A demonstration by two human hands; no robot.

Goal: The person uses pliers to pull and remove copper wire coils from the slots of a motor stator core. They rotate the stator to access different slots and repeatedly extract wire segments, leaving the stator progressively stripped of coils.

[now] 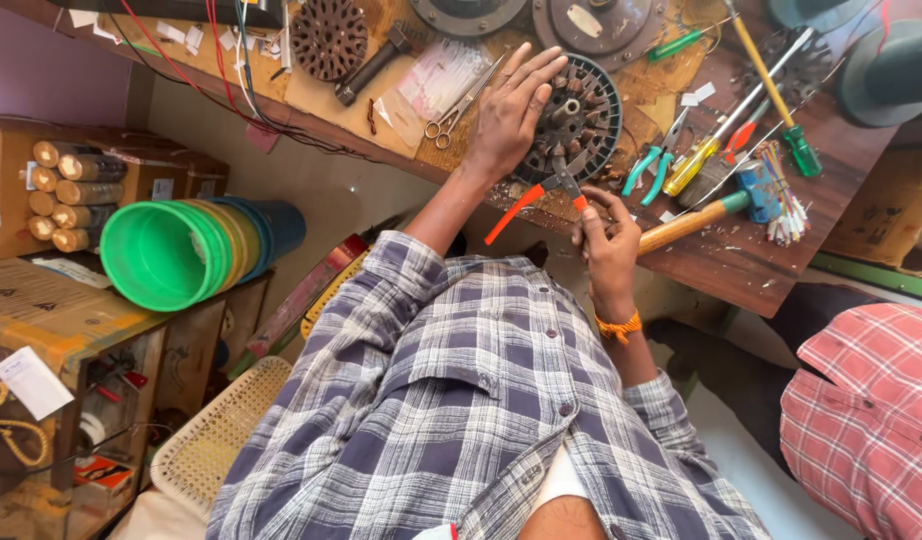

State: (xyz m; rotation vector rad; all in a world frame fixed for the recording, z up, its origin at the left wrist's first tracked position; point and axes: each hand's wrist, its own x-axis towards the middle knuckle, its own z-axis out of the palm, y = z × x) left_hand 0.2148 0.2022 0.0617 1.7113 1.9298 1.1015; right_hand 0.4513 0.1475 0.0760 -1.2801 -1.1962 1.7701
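I am working on the round fan stator, a dark ring of wound coils lying flat on the wooden workbench, near its front edge. My left hand is lying spread open on the stator's 9 o'clock side, fingers apart, pressing it steady. My right hand is closing around the orange-handled pliers, whose tip is biting in at the stator's 6 o'clock rim. The two hands are working apart, one on each side of the tool.

Judging by the look of it, the coils are mostly sitting in place and I am dealing with the lower edge only; how much of the ring is finished I cannot tell.

At 9 o'clock of the stator, scissors are lying. At 3 o'clock, teal-handled pliers and a yellow screwdriver are resting, with a wooden-handled hammer at 4 o'clock. Another person's red checked sleeve is showing far off at 5 o'clock.
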